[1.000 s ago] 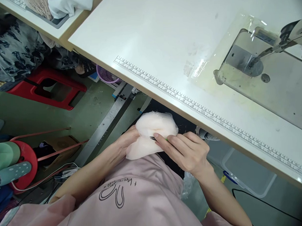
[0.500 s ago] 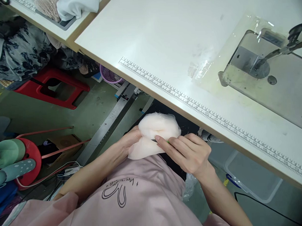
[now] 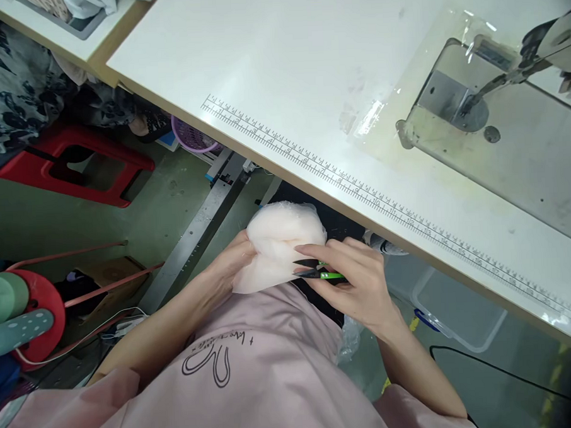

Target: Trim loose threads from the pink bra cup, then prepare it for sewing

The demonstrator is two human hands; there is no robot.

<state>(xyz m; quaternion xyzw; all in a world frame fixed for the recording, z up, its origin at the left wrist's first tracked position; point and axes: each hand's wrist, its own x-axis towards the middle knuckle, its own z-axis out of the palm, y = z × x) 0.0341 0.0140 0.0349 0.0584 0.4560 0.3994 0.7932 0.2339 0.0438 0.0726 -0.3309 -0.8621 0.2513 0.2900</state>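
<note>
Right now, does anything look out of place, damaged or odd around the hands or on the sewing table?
Nothing alarming. The clear plastic sheet taped over the white sewing table is wrinkled and lifting at its near corner. The pale pink fabric piece has frayed edges where the green-handled thread snips are pointing.

Pale pink padded piece (image 3: pixel 281 239), green-handled snips (image 3: pixel 316 270) against it

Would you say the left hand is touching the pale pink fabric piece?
Touching. The head view shows the left hand with its fingers pressed against the side of the pale pink fabric piece.
</note>
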